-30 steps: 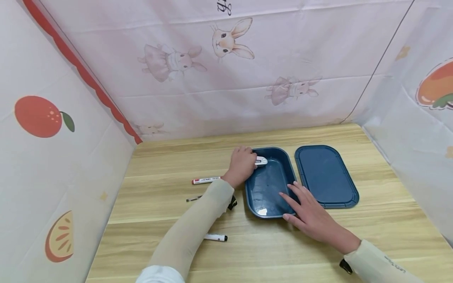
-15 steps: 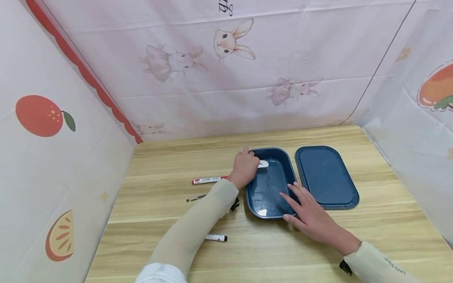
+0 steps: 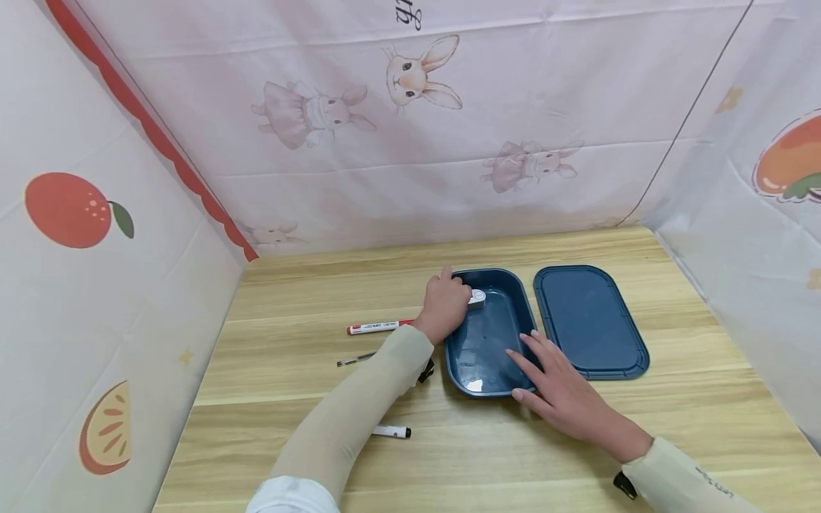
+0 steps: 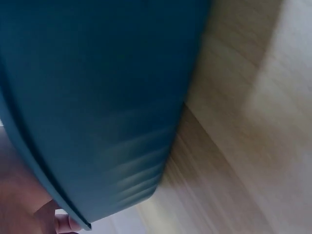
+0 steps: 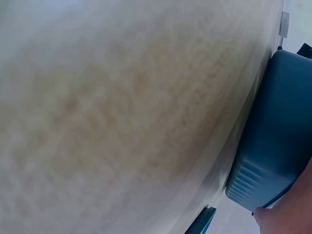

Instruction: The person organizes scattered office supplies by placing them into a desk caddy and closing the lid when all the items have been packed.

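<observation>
A dark blue plastic box (image 3: 489, 349) stands on the table without its cover. At its far left corner my left hand (image 3: 445, 303) has curled fingers over the rim and grips a small white object (image 3: 477, 298) with a rounded end, just inside the box. Most of that object is hidden under the fingers, so its kind is unclear. My right hand (image 3: 561, 388) lies with spread fingers over the box's near right rim. In the left wrist view, the box's outer wall (image 4: 107, 97) fills much of the picture, with a bit of the left hand at lower left.
A flat blue lid (image 3: 593, 320) lies right of the box. On the wooden table (image 3: 308, 285), left of the box, are a red-capped marker (image 3: 378, 327), a thin pen (image 3: 353, 360) and a black-capped marker (image 3: 393, 431), each partly behind the left sleeve. Printed cloth walls surround the table.
Over the first half second my left hand shifts slightly right and nearer with the white object, further over the box corner. Since then it barely moves. The right hand stays in place.
</observation>
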Demonstrator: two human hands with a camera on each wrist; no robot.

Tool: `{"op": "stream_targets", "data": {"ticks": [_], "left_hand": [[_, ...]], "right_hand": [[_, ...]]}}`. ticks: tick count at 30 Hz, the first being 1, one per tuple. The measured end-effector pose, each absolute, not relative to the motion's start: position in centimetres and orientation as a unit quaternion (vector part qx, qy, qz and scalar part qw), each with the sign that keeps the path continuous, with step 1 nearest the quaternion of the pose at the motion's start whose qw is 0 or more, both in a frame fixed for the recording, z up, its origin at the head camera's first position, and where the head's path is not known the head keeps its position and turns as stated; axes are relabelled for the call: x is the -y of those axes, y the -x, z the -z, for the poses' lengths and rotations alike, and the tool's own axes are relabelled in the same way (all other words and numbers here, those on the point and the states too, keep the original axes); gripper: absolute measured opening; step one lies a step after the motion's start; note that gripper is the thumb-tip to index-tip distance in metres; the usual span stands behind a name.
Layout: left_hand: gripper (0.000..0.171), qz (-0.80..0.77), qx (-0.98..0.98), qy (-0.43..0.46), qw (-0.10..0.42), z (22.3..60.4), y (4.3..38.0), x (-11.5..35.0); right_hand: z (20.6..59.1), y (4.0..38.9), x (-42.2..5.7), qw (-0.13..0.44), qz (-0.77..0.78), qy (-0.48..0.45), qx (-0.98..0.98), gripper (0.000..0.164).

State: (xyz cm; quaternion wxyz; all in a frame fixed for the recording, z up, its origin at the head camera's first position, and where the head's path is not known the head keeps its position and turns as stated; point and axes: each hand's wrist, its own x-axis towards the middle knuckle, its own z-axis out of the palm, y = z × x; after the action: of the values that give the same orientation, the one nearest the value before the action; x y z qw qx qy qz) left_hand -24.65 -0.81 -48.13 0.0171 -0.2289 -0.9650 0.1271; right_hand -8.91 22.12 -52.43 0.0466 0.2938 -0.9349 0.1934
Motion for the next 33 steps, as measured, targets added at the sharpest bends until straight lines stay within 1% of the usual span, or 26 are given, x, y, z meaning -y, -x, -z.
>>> {"op": "stream_targets", "data": {"ticks": [7, 15, 20, 25, 30, 33], "left_hand": [[0.042, -0.080, 0.969, 0.227, 0.056, 46.9, 24.1, 1.0], [0.054, 0.002, 0.977, 0.207, 0.039, 45.6, 23.5, 2.4], [0.054, 0.043, 0.979, 0.195, 0.048, 44.9, 23.4, 4.2], [0.051, 0.068, 0.979, 0.181, 0.060, 44.4, 23.3, 6.8], [0.046, 0.099, 0.978, 0.168, 0.072, 44.9, 23.2, 9.7], [0.044, 0.112, 0.979, 0.157, 0.070, 45.5, 23.1, 11.3]], "right_hand": [[52.2, 8.9, -22.1, 0.045, -0.196, -0.291, 0.935, 0.062], [52.2, 9.0, -21.9, 0.038, -0.197, -0.285, 0.937, 0.061], [51.9, 8.9, -21.9, 0.035, -0.196, -0.281, 0.939, 0.061], [51.9, 8.8, -21.8, 0.042, -0.195, -0.287, 0.937, 0.061], [52.0, 8.7, -21.7, 0.041, -0.200, -0.283, 0.937, 0.061], [51.9, 8.5, -21.6, 0.032, -0.203, -0.276, 0.939, 0.061]]}}
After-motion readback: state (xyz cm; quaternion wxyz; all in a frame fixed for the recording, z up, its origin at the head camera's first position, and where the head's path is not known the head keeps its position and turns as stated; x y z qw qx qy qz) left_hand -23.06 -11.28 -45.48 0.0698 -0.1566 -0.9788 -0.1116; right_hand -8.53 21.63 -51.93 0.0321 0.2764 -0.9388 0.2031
